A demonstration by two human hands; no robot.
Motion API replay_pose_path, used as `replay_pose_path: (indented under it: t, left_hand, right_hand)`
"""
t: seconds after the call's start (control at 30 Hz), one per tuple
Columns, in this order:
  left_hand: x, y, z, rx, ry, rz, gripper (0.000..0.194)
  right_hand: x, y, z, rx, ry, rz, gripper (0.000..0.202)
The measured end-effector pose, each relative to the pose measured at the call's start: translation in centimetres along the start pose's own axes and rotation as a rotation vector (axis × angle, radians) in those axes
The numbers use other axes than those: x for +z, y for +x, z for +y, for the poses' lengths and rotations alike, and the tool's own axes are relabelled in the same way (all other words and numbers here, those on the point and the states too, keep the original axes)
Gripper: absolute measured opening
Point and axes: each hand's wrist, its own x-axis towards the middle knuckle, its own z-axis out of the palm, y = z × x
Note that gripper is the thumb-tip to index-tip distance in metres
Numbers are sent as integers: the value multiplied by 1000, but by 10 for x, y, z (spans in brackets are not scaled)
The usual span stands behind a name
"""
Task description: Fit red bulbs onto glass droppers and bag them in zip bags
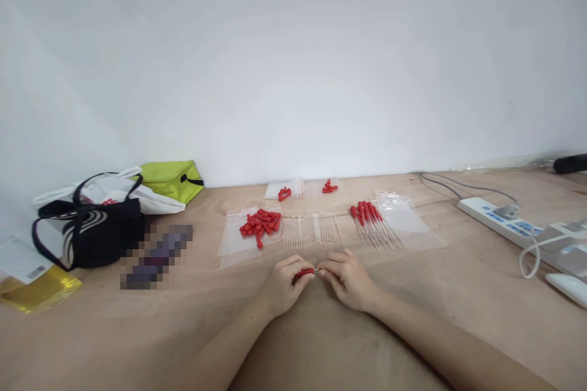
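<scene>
My left hand (pixel 282 287) is closed around a red rubber bulb (pixel 304 272), its open end pointing right. From the right, my right hand (pixel 351 281) pinches a thin glass tube (pixel 316 270) whose end meets the bulb; how far it sits inside is hidden. Beyond my left hand, a pile of red bulbs (pixel 260 223) lies on a clear plastic bag (pixel 229 238). Several bare glass tubes (pixel 309 229) are laid side by side in the middle. To their right rest several droppers (pixel 367 214), glass tubes with red bulbs fitted.
Near the wall lie small groups of red bulbs (pixel 284 194) on plastic. Another clear bag (pixel 398 214) is right of the droppers. A power strip (pixel 499 217) with cables occupies the right. On the left are a black bag (pixel 105 232), a green box-shaped bag (pixel 167 180) and a pixelated item (pixel 156 259).
</scene>
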Motion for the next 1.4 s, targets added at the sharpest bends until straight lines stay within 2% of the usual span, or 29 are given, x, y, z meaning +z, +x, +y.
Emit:
replay_pose_path:
  t: [0.13, 0.2, 0.3, 0.4, 0.47, 0.57, 0.73, 0.93, 1.0, 1.07, 1.13, 1.2, 1.27, 1.4]
  left_hand:
    - [-3, 0, -8, -46, 7, 49, 15]
    - [-4, -2, -13, -110, 31, 121, 21]
    - [-3, -3, -20, -257, 82, 194, 28]
    - [-4, -3, -20, -298, 86, 97, 16]
    - [-4, -2, -17, -277, 82, 39, 13]
    - [-5, -1, -13, -273, 87, 18, 14]
    - [-7, -1, -14, -267, 79, 13, 15]
    - [-3, -1, -14, -259, 96, 13, 14]
    - [-3, -1, -14, -264, 158, 76, 13]
    - [-7, -1, -16, -298, 305, 216, 17]
    - [-15, -1, -20, -366, 496, 370, 20]
    - [-24, -1, -28, -450, 650, 457, 18]
    - [-33, -1, -37, -527, 738, 468, 17]
    - [-39, -1, -54, -610, 742, 393, 18]
  right_hand:
    - [-6, 1, 1, -68, -201, -27, 20]
    - [-9, 0, 6, -30, -258, -13, 20]
    - [-14, 2, 21, 188, -302, 118, 21]
    - [-21, 13, 43, 496, -364, 241, 23]
    - [-23, 24, 55, 651, -412, 257, 23]
    - [-20, 38, 65, 772, -470, 213, 23]
    - [-11, 41, 72, 760, -512, 120, 20]
    - [-10, 38, 72, 731, -480, 150, 24]
    - [-9, 42, 68, 737, -467, 141, 26]
    - [-6, 47, 64, 753, -459, 103, 28]
    - [-4, 51, 60, 777, -458, 61, 29]
    - [-2, 55, 58, 799, -469, 24, 29]
    - [0, 57, 57, 804, -489, 3, 30]
    - [2, 56, 60, 796, -523, 3, 32]
